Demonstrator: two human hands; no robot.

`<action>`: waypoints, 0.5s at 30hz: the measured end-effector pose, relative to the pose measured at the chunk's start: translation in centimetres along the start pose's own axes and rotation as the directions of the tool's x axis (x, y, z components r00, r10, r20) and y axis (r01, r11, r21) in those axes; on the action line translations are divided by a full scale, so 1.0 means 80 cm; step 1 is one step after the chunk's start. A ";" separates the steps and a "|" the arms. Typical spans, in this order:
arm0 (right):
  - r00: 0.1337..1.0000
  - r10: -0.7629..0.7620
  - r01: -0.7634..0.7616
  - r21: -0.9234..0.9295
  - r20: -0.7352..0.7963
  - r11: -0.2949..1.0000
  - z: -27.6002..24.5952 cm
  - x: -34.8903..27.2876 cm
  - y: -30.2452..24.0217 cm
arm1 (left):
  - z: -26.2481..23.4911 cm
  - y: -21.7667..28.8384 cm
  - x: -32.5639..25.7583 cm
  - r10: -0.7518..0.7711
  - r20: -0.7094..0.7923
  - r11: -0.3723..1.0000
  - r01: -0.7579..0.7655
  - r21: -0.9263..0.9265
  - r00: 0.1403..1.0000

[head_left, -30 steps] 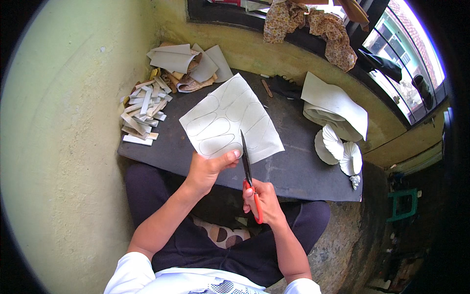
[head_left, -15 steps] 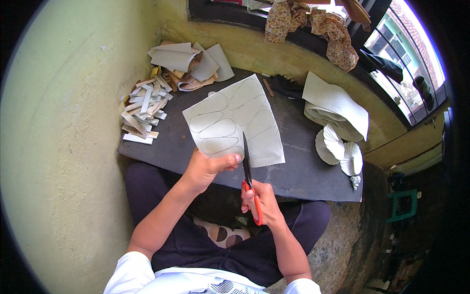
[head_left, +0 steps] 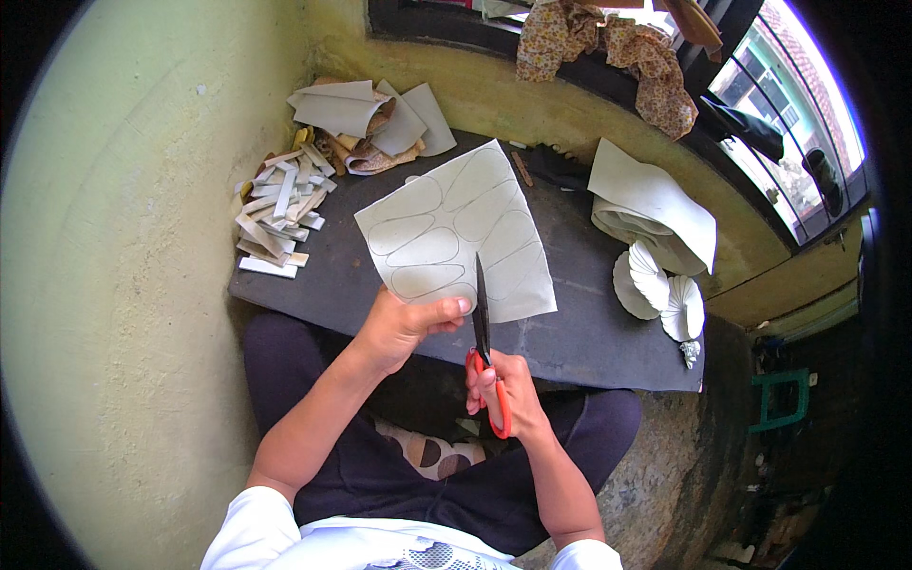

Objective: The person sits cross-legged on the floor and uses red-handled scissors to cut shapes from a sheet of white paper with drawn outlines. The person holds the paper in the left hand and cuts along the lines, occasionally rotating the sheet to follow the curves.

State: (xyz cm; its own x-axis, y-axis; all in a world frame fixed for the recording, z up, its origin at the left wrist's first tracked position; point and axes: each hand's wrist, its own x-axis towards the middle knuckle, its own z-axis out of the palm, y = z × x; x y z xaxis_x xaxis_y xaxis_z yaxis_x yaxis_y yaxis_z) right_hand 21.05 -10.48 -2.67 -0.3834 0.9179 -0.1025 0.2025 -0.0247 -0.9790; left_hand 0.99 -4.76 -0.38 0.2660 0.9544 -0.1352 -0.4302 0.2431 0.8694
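Note:
A white sheet (head_left: 520, 271) marked with several drawn teardrop outlines is held above the dark tabletop. My left hand (head_left: 404, 328) grips its lower left edge, thumb on top and the other fingers underneath. Red-handled scissors (head_left: 483, 309) are in my right hand (head_left: 513, 385), their dark blades pointing away from me. The blades lie at the sheet's lower edge, just right of my left thumb, and their tip reaches over the outlines. From here I cannot tell how far the sheet is cut.
At the left lies a heap of short white strips (head_left: 275, 214). Folded sheets (head_left: 408, 123) rest behind it by the wall. A rolled white sheet (head_left: 655, 204) stands at the right, with white shell-like pleated pieces (head_left: 682, 307) in front. My crossed legs (head_left: 418, 475) are below the dark table (head_left: 589, 332).
The sheet has tilted very slightly, its right corner a little higher. The scissors have shifted barely, and both hands keep their hold.

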 end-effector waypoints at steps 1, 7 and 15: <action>1.000 0.003 -0.003 -0.007 -0.002 1.000 -0.001 0.000 -0.001 | 0.001 0.002 0.000 -0.007 -0.006 1.000 0.007 0.005 1.000; 1.000 0.019 -0.019 -0.023 -0.002 1.000 -0.004 -0.001 -0.001 | -0.003 0.009 0.000 -0.005 0.008 1.000 0.004 0.028 1.000; 0.999 0.035 -0.035 -0.021 0.008 0.999 -0.005 -0.001 -0.002 | -0.005 0.013 -0.002 -0.013 0.002 0.999 0.013 0.038 1.000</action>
State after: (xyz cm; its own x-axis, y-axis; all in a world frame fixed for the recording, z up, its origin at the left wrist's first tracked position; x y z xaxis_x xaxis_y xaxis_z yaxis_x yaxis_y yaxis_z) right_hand 21.38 -10.40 -2.41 -0.3837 0.9131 -0.1382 0.2351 -0.0482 -0.9708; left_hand 0.15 -4.55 0.33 0.2734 0.9508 -0.1455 -0.3938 0.2487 0.8849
